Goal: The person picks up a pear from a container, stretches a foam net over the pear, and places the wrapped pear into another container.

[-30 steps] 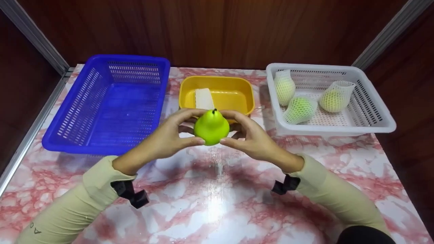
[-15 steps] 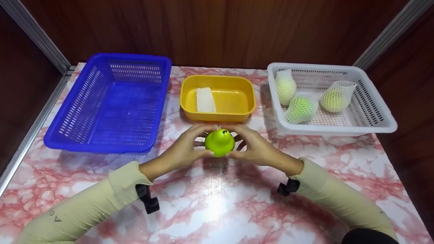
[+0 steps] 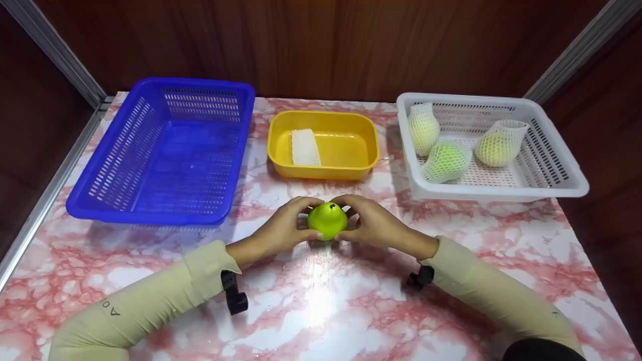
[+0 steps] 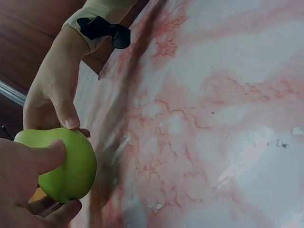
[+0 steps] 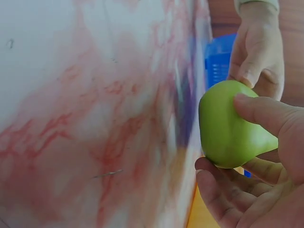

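A bare green pear (image 3: 327, 221) with a dark stem stands upright between my two hands, in front of the yellow container. My left hand (image 3: 282, 228) grips its left side, the thumb at the near face and the fingers curled behind. From the other side my right hand (image 3: 373, 223) holds it the same way. The left wrist view shows the thumb pressed on the pear (image 4: 71, 166) and fingertips under its base. In the right wrist view the thumb lies on the pear (image 5: 225, 126) with fingers curled beneath. Some fingers are hidden behind the fruit.
A yellow container (image 3: 346, 150) behind the hands holds a white foam net sleeve (image 3: 305, 148). At left stands a blue basket (image 3: 145, 218) with nothing in it. The white basket (image 3: 501, 192) at right holds three net-wrapped pears (image 3: 446, 161). A wooden panel (image 3: 321, 50) rises behind.
Both hands have brought the pear down and toward the person, slightly right, away from the yellow container, which now shows fully. The grip stays on the pear throughout.
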### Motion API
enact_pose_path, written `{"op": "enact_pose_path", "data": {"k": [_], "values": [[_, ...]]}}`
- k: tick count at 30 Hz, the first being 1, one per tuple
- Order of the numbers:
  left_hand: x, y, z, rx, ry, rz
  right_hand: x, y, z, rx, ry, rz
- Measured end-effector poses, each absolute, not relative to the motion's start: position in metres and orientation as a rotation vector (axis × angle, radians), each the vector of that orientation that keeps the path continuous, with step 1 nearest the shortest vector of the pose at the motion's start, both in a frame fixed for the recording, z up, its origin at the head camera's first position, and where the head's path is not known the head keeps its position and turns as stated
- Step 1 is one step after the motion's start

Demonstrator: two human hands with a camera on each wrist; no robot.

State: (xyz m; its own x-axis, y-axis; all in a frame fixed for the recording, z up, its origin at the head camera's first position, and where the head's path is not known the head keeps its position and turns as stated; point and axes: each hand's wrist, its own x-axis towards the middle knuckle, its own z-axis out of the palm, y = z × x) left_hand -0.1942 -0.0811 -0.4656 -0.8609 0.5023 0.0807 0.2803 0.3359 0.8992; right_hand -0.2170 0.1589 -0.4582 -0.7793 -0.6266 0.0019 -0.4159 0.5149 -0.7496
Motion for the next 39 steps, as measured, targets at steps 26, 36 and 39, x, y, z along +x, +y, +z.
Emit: {"op": "enact_pose_path", "data": {"k": [26,36,39], "values": [[-0.211,-0.070,-0.470,0.618,2.606,1.372,-0.231,0.161,-0.470,-0.853,2.574,-1.128],[-0.214,-0.070,-0.468,0.635,2.558,1.393,-0.236,0.168,-0.467,-0.906,2.487,-1.207],[-0.215,-0.070,-0.469,0.631,2.556,1.383,-0.239,0.173,-0.464,-0.832,2.464,-1.293]]}}
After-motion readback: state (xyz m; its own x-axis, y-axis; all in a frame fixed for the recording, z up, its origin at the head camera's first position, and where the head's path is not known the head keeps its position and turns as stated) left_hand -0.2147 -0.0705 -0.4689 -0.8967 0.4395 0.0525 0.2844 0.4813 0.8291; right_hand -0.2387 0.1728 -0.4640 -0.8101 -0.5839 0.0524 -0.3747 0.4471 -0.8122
